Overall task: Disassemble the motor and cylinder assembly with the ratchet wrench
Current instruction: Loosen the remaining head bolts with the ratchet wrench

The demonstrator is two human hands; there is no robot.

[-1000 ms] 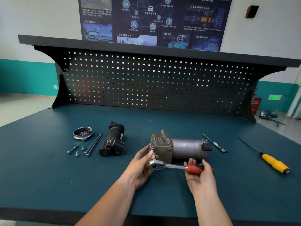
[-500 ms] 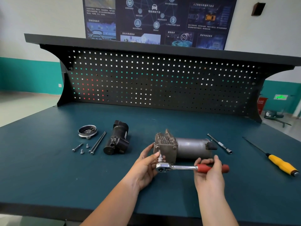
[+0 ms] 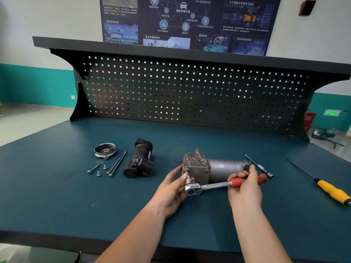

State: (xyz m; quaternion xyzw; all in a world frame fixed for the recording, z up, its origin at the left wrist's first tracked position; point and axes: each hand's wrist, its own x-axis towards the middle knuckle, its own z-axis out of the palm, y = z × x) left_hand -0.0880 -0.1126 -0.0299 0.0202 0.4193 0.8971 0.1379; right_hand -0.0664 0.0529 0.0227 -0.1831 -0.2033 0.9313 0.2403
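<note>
Okay, right hand (image 3: 245, 187) is gripping red-handled chrome ratchet wrench (image 3: 214, 186), left hand (image 3: 171, 188) pinching socket (image 3: 188, 180) steady at 9 o'clock of grey metal motor-cylinder assembly (image 3: 222, 168).

A workbench (image 3: 57, 186) topped in dark teal is filling the lower view, its black front edge running along the bottom. At its back a black pegboard (image 3: 190, 95) is standing upright, with white, green and red spots showing through its square holes, and a flat black shelf (image 3: 171, 52) is capping it. Behind, a white wall (image 3: 47, 19) is carrying a teal band (image 3: 34, 86) along its foot and a large dark poster (image 3: 190, 21) of diagrams and text. A small brown box (image 3: 306, 7) is hanging high on the right. A pale floor (image 3: 28, 120) is showing at left. Far right, a green lit sign (image 3: 332, 112) is glowing beside what may be a red bin (image 3: 309, 120).
</note>
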